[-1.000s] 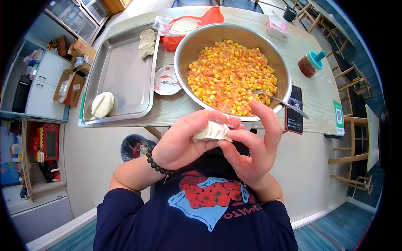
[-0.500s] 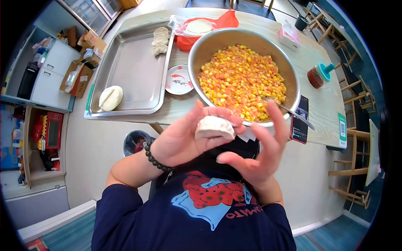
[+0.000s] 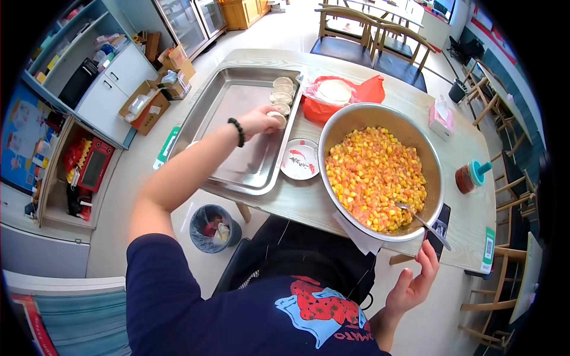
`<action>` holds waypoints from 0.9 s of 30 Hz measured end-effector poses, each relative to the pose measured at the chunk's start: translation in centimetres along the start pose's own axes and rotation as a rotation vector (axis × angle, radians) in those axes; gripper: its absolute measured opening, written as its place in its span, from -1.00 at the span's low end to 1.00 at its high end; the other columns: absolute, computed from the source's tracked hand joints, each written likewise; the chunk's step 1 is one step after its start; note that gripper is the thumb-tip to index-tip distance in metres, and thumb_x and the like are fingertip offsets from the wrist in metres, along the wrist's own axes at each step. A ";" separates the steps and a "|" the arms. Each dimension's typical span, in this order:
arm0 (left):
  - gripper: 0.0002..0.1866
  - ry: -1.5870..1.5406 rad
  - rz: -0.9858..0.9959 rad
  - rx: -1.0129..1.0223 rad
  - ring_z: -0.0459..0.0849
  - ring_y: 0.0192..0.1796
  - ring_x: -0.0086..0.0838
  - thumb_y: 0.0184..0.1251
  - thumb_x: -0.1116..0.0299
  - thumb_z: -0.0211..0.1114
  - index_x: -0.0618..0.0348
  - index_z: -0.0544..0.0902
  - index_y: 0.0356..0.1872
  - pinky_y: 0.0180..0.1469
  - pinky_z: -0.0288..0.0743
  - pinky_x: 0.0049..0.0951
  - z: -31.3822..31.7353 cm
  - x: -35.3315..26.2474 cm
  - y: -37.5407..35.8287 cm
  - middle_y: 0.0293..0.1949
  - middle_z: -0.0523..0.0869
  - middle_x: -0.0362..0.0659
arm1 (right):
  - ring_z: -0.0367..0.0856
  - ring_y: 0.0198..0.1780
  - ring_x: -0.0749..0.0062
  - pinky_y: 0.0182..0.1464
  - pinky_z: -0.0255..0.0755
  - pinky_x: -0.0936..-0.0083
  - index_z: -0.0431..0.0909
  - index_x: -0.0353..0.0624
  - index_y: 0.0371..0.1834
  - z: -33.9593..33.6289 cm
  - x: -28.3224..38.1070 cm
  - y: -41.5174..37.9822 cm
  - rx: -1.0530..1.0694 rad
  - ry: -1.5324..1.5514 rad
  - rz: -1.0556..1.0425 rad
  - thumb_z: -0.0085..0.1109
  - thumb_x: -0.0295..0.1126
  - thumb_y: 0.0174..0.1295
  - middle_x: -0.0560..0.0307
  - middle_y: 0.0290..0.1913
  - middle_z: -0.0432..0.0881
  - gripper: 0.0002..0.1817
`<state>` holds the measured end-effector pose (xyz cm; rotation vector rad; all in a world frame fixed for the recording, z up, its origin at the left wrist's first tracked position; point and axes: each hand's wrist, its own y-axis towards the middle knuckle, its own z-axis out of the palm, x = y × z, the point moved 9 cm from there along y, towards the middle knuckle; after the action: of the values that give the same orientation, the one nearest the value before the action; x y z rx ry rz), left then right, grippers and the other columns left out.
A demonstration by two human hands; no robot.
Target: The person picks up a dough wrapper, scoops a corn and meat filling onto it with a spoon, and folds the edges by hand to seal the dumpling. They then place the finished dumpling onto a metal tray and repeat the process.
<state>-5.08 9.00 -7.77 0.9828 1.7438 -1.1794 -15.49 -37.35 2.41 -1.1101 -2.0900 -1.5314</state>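
- Where the metal tray (image 3: 252, 160) lies, left of the big steel bowl (image 3: 356, 121), something white (image 3: 191, 144) shows at its left side; the forearm covers most of it, so I cannot tell what it is.
- Over the tray, left of the bowl, the left hand (image 3: 259, 122) pinches a dumpling (image 3: 277, 120) in its fingers; it is at the near end of a short row of dumplings (image 3: 281, 96) by the tray wall nearest the bowl; whether its base touches the metal, I cannot tell.
- For a neat placing, I would set the base down flat, seam up; a gentle, level release should spare the folds; a slight gap from its neighbour ought to stop the soft skins sticking.
- Just left of the bowl, a small white plate (image 3: 300, 167) shows red and dark print.
- Beyond the bowl, toward its left, a red plastic bag (image 3: 374, 90) lies spread, bearing a round of pale dough (image 3: 334, 92).
- Inside the bowl is yellow corn mixed with something pinkish; a spoon (image 3: 432, 228) rests in it, handle over the right rim.
- Off the bowl's near right side, the right hand (image 3: 418, 276) is open, holding nothing.
- Right of the bowl stand a tissue box (image 3: 442, 123) and, nearer, a teal-lidded jar (image 3: 466, 180) of reddish contents.
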 end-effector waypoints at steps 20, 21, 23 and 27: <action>-0.74 0.799 0.686 -0.207 0.68 -0.13 -0.32 0.19 0.29 0.32 0.12 0.68 -0.11 -0.07 0.56 -0.41 5.4 -14.7 1.8 -0.14 0.69 -0.04 | 0.60 -0.20 0.20 -0.11 0.46 0.42 0.55 -0.29 -0.27 0.1 0.4 0.3 0.099 0.006 -0.022 0.09 -0.53 0.20 -0.07 -0.20 0.65 -0.90; -0.74 0.934 0.687 -0.166 0.67 -0.11 -0.27 0.20 0.26 0.30 0.11 0.68 -0.12 -0.03 0.54 -0.37 7.3 -15.2 2.7 -0.12 0.69 -0.03 | 0.60 -0.27 0.21 -0.18 0.46 0.43 0.55 -0.27 -0.28 0.0 1.2 0.6 0.085 -0.018 -0.074 0.10 -0.52 0.19 -0.05 -0.25 0.66 -0.92; -0.72 1.119 0.679 -0.094 0.63 -0.02 -0.14 0.21 0.17 0.26 0.10 0.69 -0.16 0.09 0.46 -0.29 10.0 -15.1 5.3 -0.07 0.67 0.00 | 0.60 -0.29 0.21 -0.20 0.46 0.43 0.55 -0.26 -0.28 -0.6 1.8 0.5 0.064 -0.024 -0.084 0.11 -0.52 0.19 -0.04 -0.26 0.67 -0.92; -0.60 1.171 0.541 -0.111 0.60 0.04 -0.13 0.20 0.02 0.09 0.09 0.71 -0.19 0.13 0.43 -0.26 11.6 -14.8 8.1 -0.04 0.65 0.02 | 0.59 -0.33 0.21 -0.24 0.46 0.44 0.56 -0.25 -0.29 -2.4 0.6 -0.5 0.020 -0.049 -0.041 0.11 -0.52 0.18 -0.02 -0.30 0.68 -0.92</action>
<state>10.05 -2.30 0.16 2.1446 2.0729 -0.0723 -16.70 -39.36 3.33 -1.1143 -2.1687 -1.5128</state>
